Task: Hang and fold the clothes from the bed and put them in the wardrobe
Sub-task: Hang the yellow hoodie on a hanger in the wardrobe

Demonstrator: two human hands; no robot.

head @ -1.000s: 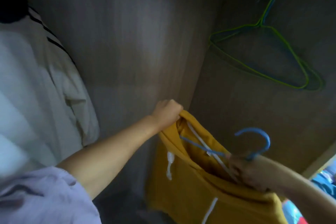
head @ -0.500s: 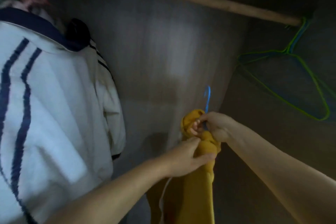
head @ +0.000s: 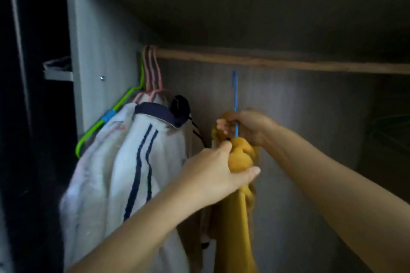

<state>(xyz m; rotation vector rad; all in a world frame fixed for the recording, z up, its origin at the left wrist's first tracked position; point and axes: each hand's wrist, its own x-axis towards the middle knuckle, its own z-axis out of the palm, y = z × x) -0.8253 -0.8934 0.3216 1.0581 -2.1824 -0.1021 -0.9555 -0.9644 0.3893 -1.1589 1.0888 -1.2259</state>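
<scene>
A mustard-yellow garment [head: 238,217] hangs bunched on a blue wire hanger [head: 235,99] inside a grey wardrobe [head: 99,35], the hanger's hook upright just below the wooden rail [head: 288,62], not on it. The cloth gathers in thick folds at the hanger's neck and falls in a narrow column. To its left a white garment with navy stripes and collar [head: 124,162] hangs from pink hangers [head: 152,73] on the rail.

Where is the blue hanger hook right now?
In the head view, the thin blue hanger hook sticks up mid-frame just below the wooden wardrobe rail, not yet over it, above the bunched mustard-yellow garment.
</scene>
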